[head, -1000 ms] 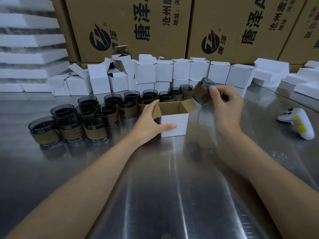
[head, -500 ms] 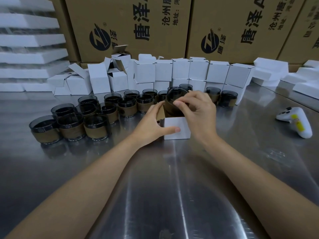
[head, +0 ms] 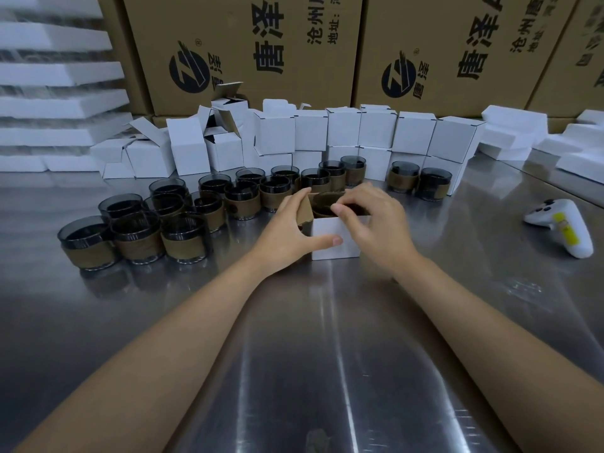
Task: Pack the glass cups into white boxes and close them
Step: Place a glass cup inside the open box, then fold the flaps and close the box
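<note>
Steel table [head: 294, 354] carries everything. Left: cluster of glass cups [head: 140, 237], brown-sleeved, upright. Centre: left hand [head: 287, 230] grips open white box [head: 330, 235], thumb on front face, fingers behind left flap. One cup [head: 327, 202] sits in box, upper part showing; right hand [head: 376, 223] curls over it, pinching rim. Far right: white controller [head: 568, 223].

Forearms stretched far; left hand [head: 287, 230] grips the white box [head: 347, 250], thumb on its near face; right hand [head: 376, 223] pinches the glass cup [head: 326, 198].
</note>
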Demonstrator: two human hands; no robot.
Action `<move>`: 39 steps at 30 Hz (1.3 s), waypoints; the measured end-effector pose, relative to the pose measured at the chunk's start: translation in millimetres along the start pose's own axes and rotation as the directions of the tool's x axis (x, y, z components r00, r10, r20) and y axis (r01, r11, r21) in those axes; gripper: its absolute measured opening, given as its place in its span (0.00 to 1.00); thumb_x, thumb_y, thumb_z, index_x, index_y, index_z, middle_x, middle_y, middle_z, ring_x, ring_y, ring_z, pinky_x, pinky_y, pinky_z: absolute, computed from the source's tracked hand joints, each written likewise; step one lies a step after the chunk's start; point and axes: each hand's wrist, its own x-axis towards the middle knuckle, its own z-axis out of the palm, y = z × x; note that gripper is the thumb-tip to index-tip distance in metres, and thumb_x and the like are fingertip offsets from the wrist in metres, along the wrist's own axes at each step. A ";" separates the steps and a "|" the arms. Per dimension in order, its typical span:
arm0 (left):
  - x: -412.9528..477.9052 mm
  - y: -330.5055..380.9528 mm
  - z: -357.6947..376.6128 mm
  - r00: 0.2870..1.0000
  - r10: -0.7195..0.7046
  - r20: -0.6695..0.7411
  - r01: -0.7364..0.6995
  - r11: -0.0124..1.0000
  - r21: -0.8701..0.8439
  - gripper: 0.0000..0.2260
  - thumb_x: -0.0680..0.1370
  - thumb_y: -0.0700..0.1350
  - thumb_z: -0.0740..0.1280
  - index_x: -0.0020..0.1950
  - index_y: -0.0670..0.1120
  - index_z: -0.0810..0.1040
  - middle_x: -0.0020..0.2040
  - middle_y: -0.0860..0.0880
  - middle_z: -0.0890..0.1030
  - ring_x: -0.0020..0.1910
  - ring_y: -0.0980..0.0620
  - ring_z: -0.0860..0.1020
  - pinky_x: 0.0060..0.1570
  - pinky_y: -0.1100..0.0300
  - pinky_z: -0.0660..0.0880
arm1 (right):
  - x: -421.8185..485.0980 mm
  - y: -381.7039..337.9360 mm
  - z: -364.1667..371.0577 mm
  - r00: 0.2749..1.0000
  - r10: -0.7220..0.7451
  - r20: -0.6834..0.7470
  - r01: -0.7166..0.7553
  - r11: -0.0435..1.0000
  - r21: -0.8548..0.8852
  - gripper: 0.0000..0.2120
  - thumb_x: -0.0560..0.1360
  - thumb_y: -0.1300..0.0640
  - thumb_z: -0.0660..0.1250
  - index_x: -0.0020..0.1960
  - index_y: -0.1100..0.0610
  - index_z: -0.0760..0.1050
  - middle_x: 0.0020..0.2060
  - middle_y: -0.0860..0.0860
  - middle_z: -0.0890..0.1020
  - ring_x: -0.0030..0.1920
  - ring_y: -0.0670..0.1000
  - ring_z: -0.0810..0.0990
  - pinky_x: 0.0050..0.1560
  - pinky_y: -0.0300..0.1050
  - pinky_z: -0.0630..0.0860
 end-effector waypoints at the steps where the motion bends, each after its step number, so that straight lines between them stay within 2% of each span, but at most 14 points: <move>1: -0.2 0.7 0.1 1.000 -0.001 -0.002 0.000 1.000 -0.003 0.47 0.65 0.56 0.79 0.77 0.52 0.59 0.70 0.58 0.64 0.68 0.58 0.67 0.69 0.55 0.68 | 0.0 3.4 -0.5 0.999 0.008 0.049 -0.007 1.000 -0.010 0.09 0.78 0.58 0.66 0.43 0.61 0.81 0.41 0.51 0.82 0.46 0.51 0.79 0.68 0.49 0.67; 3: 0.3 0.4 -0.1 1.000 -0.004 -0.007 0.004 1.000 -0.003 0.47 0.65 0.56 0.79 0.78 0.52 0.58 0.72 0.56 0.63 0.68 0.58 0.66 0.69 0.56 0.67 | -0.6 8.4 -1.1 0.992 0.007 0.123 0.000 0.998 -0.057 0.15 0.81 0.56 0.62 0.40 0.61 0.79 0.41 0.53 0.83 0.50 0.53 0.79 0.72 0.47 0.58; 6: 0.4 -0.6 -1.2 1.000 -0.007 0.010 0.008 1.000 -0.011 0.51 0.62 0.61 0.78 0.78 0.54 0.55 0.74 0.56 0.62 0.69 0.60 0.64 0.66 0.63 0.64 | -2.8 11.5 -0.4 0.990 -0.022 0.143 0.035 0.995 -0.092 0.17 0.81 0.54 0.59 0.40 0.60 0.80 0.43 0.53 0.83 0.53 0.53 0.79 0.72 0.47 0.57; 9: -0.1 0.4 -3.5 1.000 -0.014 -0.027 0.009 0.986 -0.169 0.49 0.65 0.64 0.74 0.79 0.52 0.54 0.73 0.57 0.64 0.71 0.60 0.64 0.68 0.64 0.61 | -3.9 10.6 -0.3 1.000 -0.019 -0.006 0.020 0.998 0.061 0.17 0.81 0.54 0.57 0.49 0.60 0.83 0.48 0.49 0.84 0.53 0.48 0.78 0.69 0.48 0.63; 11: 1.0 0.4 -5.0 0.992 -0.052 -0.115 0.014 0.951 -0.310 0.38 0.74 0.68 0.60 0.78 0.50 0.58 0.71 0.55 0.67 0.70 0.59 0.66 0.71 0.58 0.61 | -2.8 12.4 -2.8 0.978 0.113 -0.174 -0.079 0.978 0.194 0.17 0.82 0.55 0.54 0.57 0.58 0.81 0.53 0.47 0.81 0.57 0.46 0.76 0.63 0.46 0.68; 13: 3.9 0.1 -6.6 0.964 -0.110 -0.243 0.008 0.922 -0.386 0.28 0.80 0.63 0.49 0.75 0.49 0.63 0.65 0.52 0.73 0.62 0.58 0.74 0.66 0.55 0.68 | -0.9 15.6 -4.5 0.898 0.358 -0.255 -0.263 0.902 0.341 0.15 0.83 0.58 0.53 0.62 0.57 0.77 0.56 0.48 0.80 0.58 0.47 0.76 0.61 0.42 0.71; 15: 7.6 -0.8 -8.3 0.920 -0.180 -0.348 0.004 0.892 -0.451 0.21 0.85 0.53 0.47 0.73 0.44 0.65 0.52 0.49 0.76 0.47 0.56 0.77 0.57 0.55 0.74 | 1.7 18.6 -2.9 0.769 0.601 -0.218 -0.429 0.737 0.522 0.14 0.83 0.61 0.52 0.61 0.59 0.75 0.52 0.53 0.80 0.50 0.46 0.78 0.55 0.38 0.75; 18: 12.6 -1.6 -8.9 0.910 -0.298 -0.287 0.094 0.824 -0.559 0.17 0.84 0.41 0.50 0.71 0.43 0.67 0.42 0.47 0.79 0.38 0.52 0.77 0.50 0.54 0.75 | 3.4 21.0 -0.2 0.643 0.761 -0.080 -0.539 0.525 0.659 0.14 0.83 0.61 0.52 0.56 0.60 0.76 0.43 0.52 0.82 0.42 0.45 0.80 0.49 0.37 0.76; 22: 9.3 -1.8 -8.3 0.926 -0.229 -0.301 0.048 0.860 -0.509 0.16 0.81 0.34 0.55 0.66 0.46 0.70 0.36 0.54 0.83 0.36 0.58 0.80 0.39 0.66 0.76 | 4.5 18.9 1.0 0.758 0.652 0.020 -0.452 0.503 0.737 0.14 0.83 0.58 0.51 0.54 0.52 0.76 0.42 0.48 0.86 0.51 0.47 0.83 0.58 0.39 0.76; 24: 6.3 -1.3 -7.0 0.913 -0.141 -0.384 -0.020 0.923 -0.385 0.15 0.81 0.34 0.57 0.65 0.48 0.70 0.39 0.54 0.84 0.40 0.61 0.81 0.42 0.68 0.76 | 3.8 17.5 1.8 0.836 0.546 0.052 -0.438 0.607 0.663 0.15 0.82 0.59 0.52 0.53 0.53 0.78 0.47 0.48 0.86 0.54 0.48 0.82 0.61 0.42 0.74; 27: 4.7 -0.4 -5.8 0.898 -0.110 -0.426 -0.047 0.938 -0.343 0.13 0.81 0.37 0.61 0.62 0.50 0.71 0.44 0.50 0.84 0.47 0.54 0.82 0.55 0.55 0.78 | 0.1 15.2 1.3 0.916 0.380 0.126 -0.393 0.788 0.474 0.14 0.81 0.59 0.56 0.51 0.51 0.80 0.54 0.44 0.82 0.57 0.39 0.77 0.59 0.33 0.69; 31: 3.3 2.9 -6.0 0.884 -0.118 -0.452 -0.086 0.910 -0.406 0.05 0.80 0.41 0.65 0.55 0.49 0.72 0.46 0.48 0.85 0.49 0.51 0.83 0.59 0.43 0.76 | -0.4 15.7 -0.1 0.909 0.361 0.207 -0.414 0.836 0.361 0.09 0.82 0.57 0.59 0.53 0.52 0.78 0.62 0.41 0.74 0.65 0.40 0.69 0.61 0.31 0.64; 37: -6.0 8.8 -3.8 0.905 0.162 -0.392 -0.225 0.967 -0.121 0.06 0.81 0.41 0.63 0.54 0.45 0.79 0.53 0.53 0.81 0.54 0.59 0.78 0.53 0.68 0.72 | 0.7 10.1 2.5 0.838 0.455 0.301 -0.545 0.686 0.482 0.07 0.81 0.56 0.60 0.51 0.50 0.76 0.47 0.38 0.78 0.45 0.30 0.74 0.51 0.28 0.69; 39: -4.8 8.7 -3.2 0.916 0.226 -0.332 -0.238 0.971 0.005 0.09 0.82 0.40 0.61 0.53 0.42 0.80 0.55 0.52 0.80 0.57 0.57 0.75 0.56 0.67 0.69 | 0.6 10.7 3.5 0.840 0.454 0.297 -0.542 0.692 0.477 0.06 0.82 0.56 0.59 0.52 0.51 0.75 0.46 0.39 0.78 0.42 0.27 0.74 0.46 0.24 0.68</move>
